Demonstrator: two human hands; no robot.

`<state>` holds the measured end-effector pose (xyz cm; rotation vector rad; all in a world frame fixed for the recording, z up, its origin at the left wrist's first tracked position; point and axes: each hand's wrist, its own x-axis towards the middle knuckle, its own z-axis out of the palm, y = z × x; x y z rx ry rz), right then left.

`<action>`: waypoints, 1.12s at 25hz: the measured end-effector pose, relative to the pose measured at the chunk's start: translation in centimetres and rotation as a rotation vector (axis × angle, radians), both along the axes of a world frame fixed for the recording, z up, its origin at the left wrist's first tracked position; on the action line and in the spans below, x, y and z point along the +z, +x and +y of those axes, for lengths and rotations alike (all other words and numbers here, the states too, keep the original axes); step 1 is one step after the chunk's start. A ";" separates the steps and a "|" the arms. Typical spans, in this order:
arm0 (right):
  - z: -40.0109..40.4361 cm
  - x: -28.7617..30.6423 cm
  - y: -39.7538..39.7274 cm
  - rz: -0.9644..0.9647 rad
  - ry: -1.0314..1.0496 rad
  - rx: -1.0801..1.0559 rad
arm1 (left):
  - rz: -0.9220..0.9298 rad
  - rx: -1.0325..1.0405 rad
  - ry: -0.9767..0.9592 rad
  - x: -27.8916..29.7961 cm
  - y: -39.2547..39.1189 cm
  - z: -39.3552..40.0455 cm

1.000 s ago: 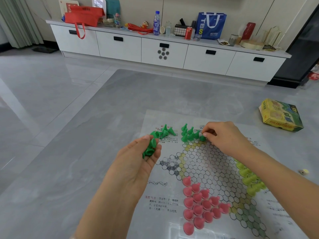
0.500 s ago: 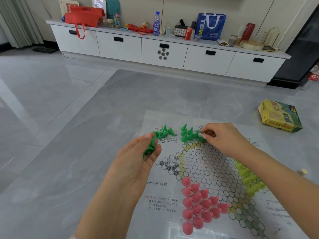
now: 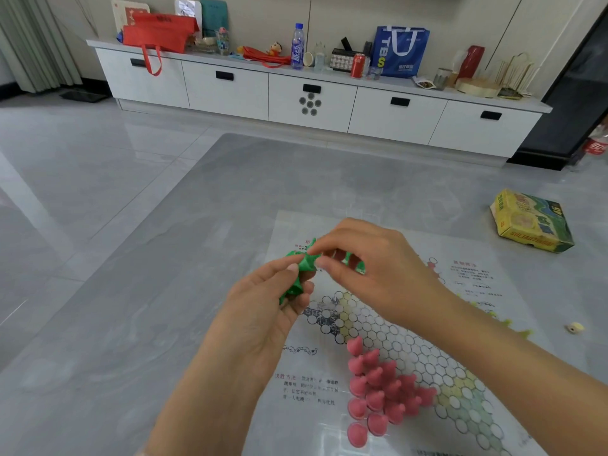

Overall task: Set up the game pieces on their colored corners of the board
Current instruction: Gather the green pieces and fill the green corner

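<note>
The paper game board lies flat on the grey table. My left hand holds a small stack of green pieces between thumb and curled fingers. My right hand has come over to it and pinches the top green piece of that stack. More green pieces on the board's far corner show only partly behind my right hand. Pink pieces fill the near corner. A few yellow-green pieces peek out beyond my right forearm.
A yellow-green game box lies at the table's right. A small die sits right of the board. A long white cabinet with bags, bottles and cans stands against the far wall.
My right hand left the green pieces on the board's far corner and moved left to my left hand. It now pinches a green piece from the stack there.
</note>
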<state>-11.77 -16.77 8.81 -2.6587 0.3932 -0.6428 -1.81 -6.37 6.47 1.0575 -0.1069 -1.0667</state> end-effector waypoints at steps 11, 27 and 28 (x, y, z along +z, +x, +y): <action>0.6 0.1 0.3 0.059 -0.021 0.011 | -0.007 0.042 -0.003 0.5 -0.1 0.3; -7.2 -2.7 -3.9 0.250 0.099 -0.421 | 0.020 -0.005 0.017 0.4 -0.2 0.0; -7.2 -3.2 -3.8 0.260 0.072 -0.424 | 0.019 -0.004 0.017 0.4 -0.2 0.0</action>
